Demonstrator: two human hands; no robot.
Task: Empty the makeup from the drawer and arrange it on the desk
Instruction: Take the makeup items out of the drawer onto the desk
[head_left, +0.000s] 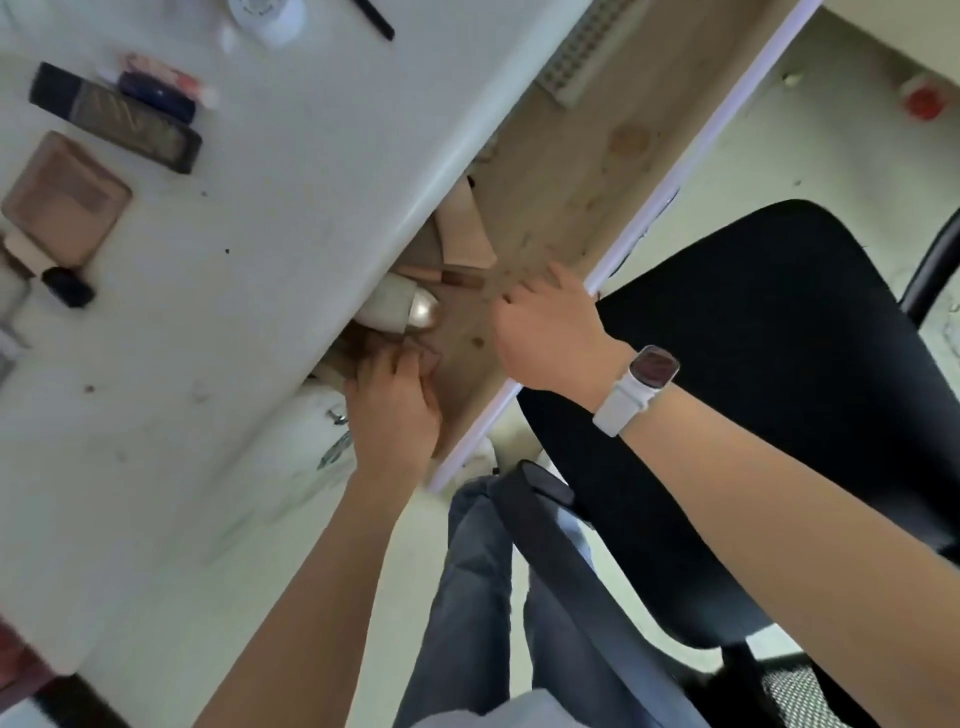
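No writing is readable through the blur. My left hand (395, 410) curls around small makeup pieces (415, 358) inside the open wooden drawer (571, 171); my right hand (545, 332), wearing a white smartwatch (644, 384), rests flat-fingered on the drawer's front edge. Dark palettes (119, 117) lie on the white desk (291, 182), black office chair (753, 364) beside me

Single head-worn wide-angle view, tilted, looking steeply down, close over open pale wooden drawer (561, 171) and white desk top (270, 218); no second view.
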